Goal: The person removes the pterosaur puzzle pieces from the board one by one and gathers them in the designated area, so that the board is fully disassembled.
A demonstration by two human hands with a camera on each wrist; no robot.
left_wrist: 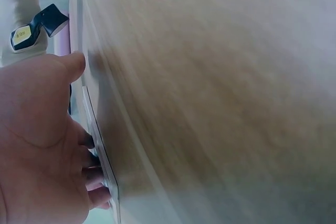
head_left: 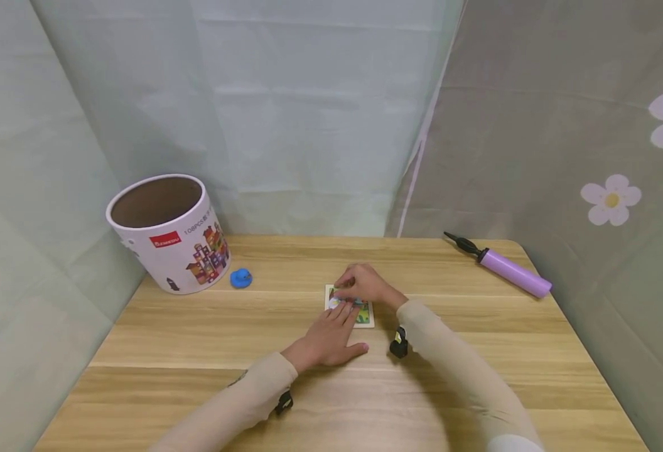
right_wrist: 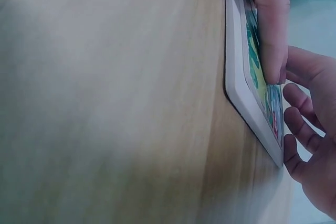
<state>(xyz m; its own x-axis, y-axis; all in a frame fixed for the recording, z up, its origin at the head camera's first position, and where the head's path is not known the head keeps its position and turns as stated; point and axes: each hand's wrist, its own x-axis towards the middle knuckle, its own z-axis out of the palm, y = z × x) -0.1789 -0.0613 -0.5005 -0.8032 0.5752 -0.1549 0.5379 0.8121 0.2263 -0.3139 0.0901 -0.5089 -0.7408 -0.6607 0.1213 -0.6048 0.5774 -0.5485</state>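
A small, square, flat picture board with a pale frame and a colourful inset, which looks like a puzzle, lies on the table. My left hand reaches over its near left part, fingers extended onto the picture and thumb out to the side. Its fingertips touch the board in the left wrist view. At the board's far side is my right hand, thumb and index finger brought close together over the picture. In the right wrist view, a left finger hides what lies between that thumb and index.
A large white printed bucket stands at the table's back left, with a blue toy duck beside it. A purple hand pump with a black nozzle lies at the back right. Curtains hang behind the wooden table.
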